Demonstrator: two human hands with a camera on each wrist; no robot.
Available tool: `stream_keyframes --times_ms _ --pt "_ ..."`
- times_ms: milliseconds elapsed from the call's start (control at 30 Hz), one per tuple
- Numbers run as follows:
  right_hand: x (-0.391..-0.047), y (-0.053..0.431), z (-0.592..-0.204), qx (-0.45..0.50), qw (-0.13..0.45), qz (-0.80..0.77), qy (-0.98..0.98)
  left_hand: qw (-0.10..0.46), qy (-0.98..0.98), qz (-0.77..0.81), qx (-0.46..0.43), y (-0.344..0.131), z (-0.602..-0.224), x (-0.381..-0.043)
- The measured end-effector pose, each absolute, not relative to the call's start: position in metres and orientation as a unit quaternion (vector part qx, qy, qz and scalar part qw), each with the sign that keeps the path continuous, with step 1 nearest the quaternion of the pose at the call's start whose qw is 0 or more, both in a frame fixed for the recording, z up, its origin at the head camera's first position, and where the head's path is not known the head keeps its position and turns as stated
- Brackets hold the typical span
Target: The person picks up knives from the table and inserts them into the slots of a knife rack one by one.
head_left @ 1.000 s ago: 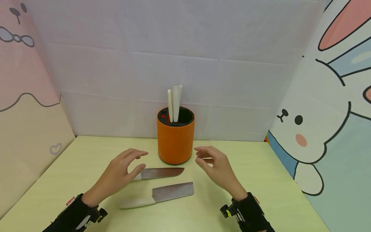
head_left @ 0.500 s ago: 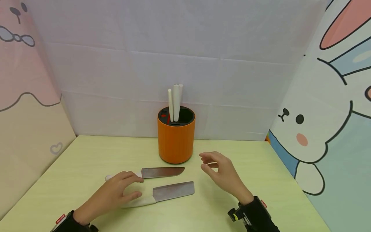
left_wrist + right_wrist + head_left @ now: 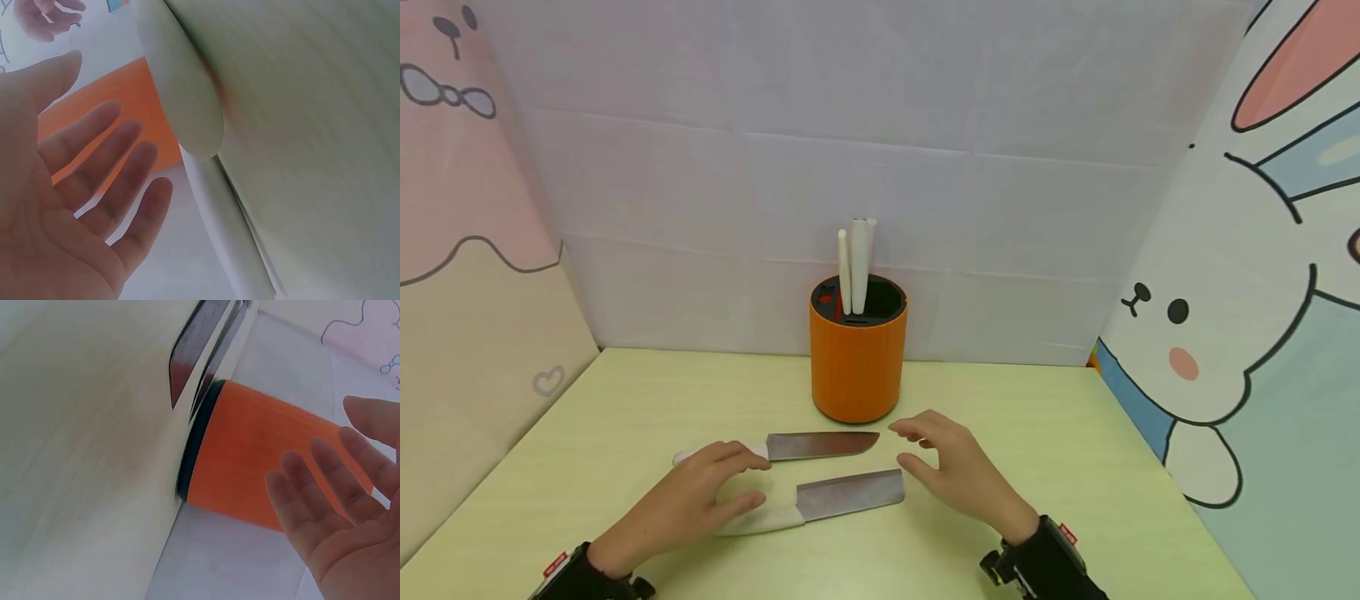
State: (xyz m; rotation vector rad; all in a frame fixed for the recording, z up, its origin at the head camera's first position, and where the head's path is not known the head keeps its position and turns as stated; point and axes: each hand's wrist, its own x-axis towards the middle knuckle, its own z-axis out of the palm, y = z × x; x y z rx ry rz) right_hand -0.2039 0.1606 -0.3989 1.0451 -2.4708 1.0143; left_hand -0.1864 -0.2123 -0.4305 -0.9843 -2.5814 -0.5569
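Note:
Two white-handled knives lie flat on the table, blades pointing right: a cleaver (image 3: 850, 495) in front and a kitchen knife (image 3: 820, 445) behind it. My left hand (image 3: 692, 496) hovers over their handles, fingers relaxed, holding nothing; it hides part of both handles in the head view. In the left wrist view a gap shows between its fingers and the cleaver's handle (image 3: 184, 87). To the right of the blade tips, my right hand (image 3: 955, 471) hangs above the table with loose fingers and nothing in them. Behind the knives stands an orange knife block (image 3: 856, 375).
Several white handles (image 3: 857, 267) stick up from the block's black top. A white cloth wall (image 3: 715, 200) closes off the back of the table (image 3: 1120, 500). Printed cartoon panels stand on the left and right sides.
The left hand came down and back from near the block to above the knife handles, then stayed there. My right hand moved back, then left and slightly down toward the blade tips. The knives stayed put.

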Motion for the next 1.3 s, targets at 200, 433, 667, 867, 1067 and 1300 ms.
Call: stream_keyframes --times_ms 200,433,667,867,1067,1300 --pt "-0.200 0.117 -0.398 0.439 0.105 0.268 -0.851 0.177 -0.898 -0.200 -0.349 -0.215 -0.427 -0.190" --pt "-0.198 0.059 -0.400 0.506 0.082 0.158 -0.844 0.174 -0.894 -0.216 -0.353 -0.218 -0.424 -0.194" --pt "-0.196 0.024 -0.411 0.517 0.057 0.099 -0.849 0.188 -0.886 -0.231 -0.354 -0.218 -0.422 -0.194" --pt "-0.192 0.010 -0.425 0.506 0.058 0.067 -0.858 0.179 -0.890 -0.228 -0.353 -0.221 -0.423 -0.194" --pt "-0.190 0.004 -0.431 0.498 0.072 0.057 -0.862 0.176 -0.894 -0.221 -0.348 -0.223 -0.425 -0.194" --pt "-0.187 0.006 -0.428 0.501 0.084 0.056 -0.860 0.197 -0.886 -0.230 -0.350 -0.222 -0.426 -0.195"
